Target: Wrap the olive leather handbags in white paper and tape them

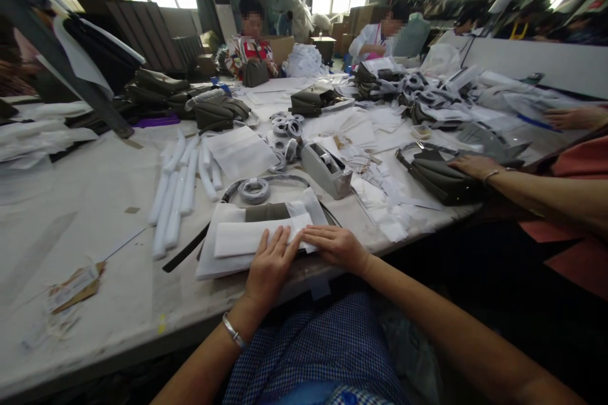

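A folded white padding sheet (pixel 259 237) lies across a dark olive handbag (pixel 266 212) at the table's front edge. More white wrapping (pixel 209 266) shows beneath it. My left hand (pixel 273 266) rests flat on the sheet, its fingers stretched out. At the sheet's right end my right hand (pixel 339 248) lays its extended fingers; its thumb is mostly hidden. Behind the bag curves a dark strap, with a coil of plastic-wrapped strap (pixel 253 190) on the table inside that curve.
A grey tape dispenser (pixel 327 168) stands behind my right hand. White foam rolls (pixel 173 202) lie to the left. Loose white papers (pixel 384 202) and more wrapped coils (pixel 287 125) are around. At right, a co-worker's hand (pixel 475 168) rests on another olive bag (pixel 439 177).
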{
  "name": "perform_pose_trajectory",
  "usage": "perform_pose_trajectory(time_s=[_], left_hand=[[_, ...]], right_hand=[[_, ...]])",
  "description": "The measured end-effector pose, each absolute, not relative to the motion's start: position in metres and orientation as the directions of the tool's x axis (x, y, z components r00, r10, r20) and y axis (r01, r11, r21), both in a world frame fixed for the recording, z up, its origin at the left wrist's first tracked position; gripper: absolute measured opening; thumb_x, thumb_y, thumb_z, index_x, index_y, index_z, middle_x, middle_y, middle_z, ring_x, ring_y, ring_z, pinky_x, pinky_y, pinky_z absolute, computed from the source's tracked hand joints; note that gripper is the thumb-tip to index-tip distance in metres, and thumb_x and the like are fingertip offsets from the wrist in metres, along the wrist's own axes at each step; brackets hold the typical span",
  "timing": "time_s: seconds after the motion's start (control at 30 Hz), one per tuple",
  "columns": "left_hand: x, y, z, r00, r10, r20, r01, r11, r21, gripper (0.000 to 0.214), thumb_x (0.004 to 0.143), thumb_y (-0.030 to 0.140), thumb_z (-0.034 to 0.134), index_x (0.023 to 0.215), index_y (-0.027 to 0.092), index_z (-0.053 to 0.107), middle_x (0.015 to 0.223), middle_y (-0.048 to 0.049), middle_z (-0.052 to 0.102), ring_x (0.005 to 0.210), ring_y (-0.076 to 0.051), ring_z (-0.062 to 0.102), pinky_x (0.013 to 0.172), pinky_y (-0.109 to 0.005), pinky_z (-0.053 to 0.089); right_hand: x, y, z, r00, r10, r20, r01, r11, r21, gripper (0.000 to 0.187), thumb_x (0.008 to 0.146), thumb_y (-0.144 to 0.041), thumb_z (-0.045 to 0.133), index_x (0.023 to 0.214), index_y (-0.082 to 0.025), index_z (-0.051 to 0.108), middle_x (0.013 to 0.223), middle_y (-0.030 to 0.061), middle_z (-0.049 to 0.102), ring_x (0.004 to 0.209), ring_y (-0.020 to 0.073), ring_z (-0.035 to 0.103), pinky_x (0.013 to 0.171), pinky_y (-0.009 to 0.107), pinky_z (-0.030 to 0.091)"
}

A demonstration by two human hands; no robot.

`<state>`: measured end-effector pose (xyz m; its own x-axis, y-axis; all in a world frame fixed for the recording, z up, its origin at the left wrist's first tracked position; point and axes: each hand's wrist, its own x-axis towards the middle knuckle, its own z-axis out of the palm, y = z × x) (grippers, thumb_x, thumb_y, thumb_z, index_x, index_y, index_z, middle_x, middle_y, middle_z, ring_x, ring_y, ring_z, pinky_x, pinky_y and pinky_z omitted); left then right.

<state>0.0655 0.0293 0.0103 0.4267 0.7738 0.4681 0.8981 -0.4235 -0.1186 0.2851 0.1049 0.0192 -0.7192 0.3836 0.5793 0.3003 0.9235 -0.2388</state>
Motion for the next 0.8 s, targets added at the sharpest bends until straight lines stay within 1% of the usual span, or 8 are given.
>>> perform_pose_trajectory(time_s=[0.1, 0.23, 0.33, 0.4, 0.53, 0.67, 0.8], left_hand=[[0.067, 0.028, 0.008, 0.392, 0.778, 0.491, 0.909, -0.41, -0.076, 0.05, 0.097, 0.012, 0.046, 0.145, 0.022, 0.045, 0.144, -0.0123, 0.053, 0.131, -0.03, 0.052, 0.111, -0.053, 0.04], [0.071, 0.025, 0.012, 0.369, 0.799, 0.475, 0.914, -0.405, -0.029, 0.053, 0.097, 0.017, 0.048, 0.148, 0.03, 0.039, 0.15, -0.003, 0.046, 0.135, -0.029, 0.048, 0.112, -0.053, 0.04], [0.071, 0.024, 0.014, 0.372, 0.804, 0.464, 0.912, -0.408, -0.024, 0.055, 0.098, 0.018, 0.047, 0.15, 0.033, 0.035, 0.153, 0.0011, 0.04, 0.137, -0.028, 0.045, 0.113, -0.052, 0.039], [0.072, 0.023, 0.013, 0.376, 0.801, 0.466, 0.91, -0.414, -0.023, 0.054, 0.099, 0.019, 0.046, 0.15, 0.033, 0.034, 0.152, 0.0022, 0.041, 0.138, -0.027, 0.044, 0.113, -0.052, 0.039], [0.072, 0.023, 0.011, 0.356, 0.807, 0.471, 0.914, -0.405, 0.002, 0.054, 0.098, 0.02, 0.049, 0.149, 0.032, 0.036, 0.148, 0.002, 0.047, 0.137, -0.027, 0.044, 0.113, -0.052, 0.039], [0.072, 0.022, 0.01, 0.348, 0.819, 0.456, 0.912, -0.408, 0.037, 0.057, 0.098, 0.02, 0.05, 0.15, 0.032, 0.033, 0.148, 0.0013, 0.048, 0.138, -0.027, 0.043, 0.113, -0.052, 0.039], [0.072, 0.023, 0.008, 0.344, 0.815, 0.467, 0.908, -0.416, 0.056, 0.053, 0.098, 0.021, 0.049, 0.148, 0.033, 0.038, 0.148, 0.0017, 0.047, 0.138, -0.028, 0.044, 0.114, -0.053, 0.038]], right_hand=[[0.286, 0.101, 0.026, -0.697, 0.37, 0.614, 0.291, 0.929, -0.229, 0.029, 0.098, -0.017, 0.05, 0.122, -0.017, 0.066, 0.121, 0.0097, 0.071, 0.119, 0.0197, 0.064, 0.102, 0.035, 0.054], [0.287, 0.089, 0.029, -0.656, 0.337, 0.675, 0.333, 0.932, -0.142, 0.028, 0.096, -0.012, 0.052, 0.119, -0.018, 0.067, 0.116, 0.0073, 0.073, 0.112, 0.0193, 0.068, 0.099, 0.036, 0.056], [0.289, 0.083, 0.032, -0.653, 0.303, 0.694, 0.336, 0.937, -0.093, 0.026, 0.094, -0.01, 0.057, 0.117, -0.017, 0.068, 0.112, 0.0069, 0.075, 0.108, 0.0184, 0.069, 0.097, 0.035, 0.057], [0.29, 0.081, 0.036, -0.669, 0.282, 0.688, 0.33, 0.942, -0.065, 0.025, 0.094, -0.01, 0.058, 0.116, -0.016, 0.068, 0.112, 0.0069, 0.075, 0.107, 0.0183, 0.07, 0.095, 0.033, 0.058], [0.292, 0.082, 0.047, -0.718, 0.249, 0.649, 0.311, 0.95, -0.02, 0.025, 0.095, -0.01, 0.054, 0.114, -0.017, 0.069, 0.111, 0.0066, 0.075, 0.104, 0.0186, 0.071, 0.093, 0.034, 0.059], [0.295, 0.078, 0.049, -0.76, 0.245, 0.603, 0.302, 0.953, -0.007, 0.028, 0.095, -0.01, 0.053, 0.115, -0.019, 0.069, 0.114, 0.0062, 0.074, 0.107, 0.0193, 0.07, 0.094, 0.035, 0.059], [0.299, 0.071, 0.05, -0.773, 0.251, 0.583, 0.303, 0.953, -0.008, 0.028, 0.093, -0.009, 0.054, 0.116, -0.017, 0.069, 0.114, 0.0076, 0.074, 0.108, 0.0207, 0.069, 0.094, 0.036, 0.059]])
